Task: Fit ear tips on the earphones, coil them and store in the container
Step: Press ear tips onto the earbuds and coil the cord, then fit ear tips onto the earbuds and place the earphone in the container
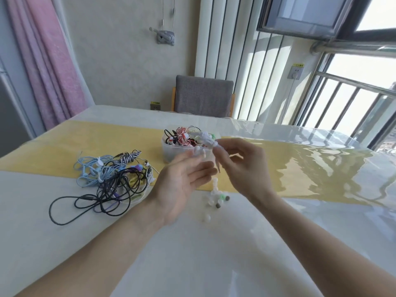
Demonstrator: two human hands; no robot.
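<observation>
Glossy table [214, 254]; right hand [242, 168] pinches white, seemingly coiled earphones [206, 141]; left hand [182, 185] spread.

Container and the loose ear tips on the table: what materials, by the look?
Container: looks like translucent frosted plastic; cables inside show through its wall. Ear tips: probably soft silicone, mostly milky translucent, one green, two grey; small rounded domes, too blurred to be sure.
</observation>
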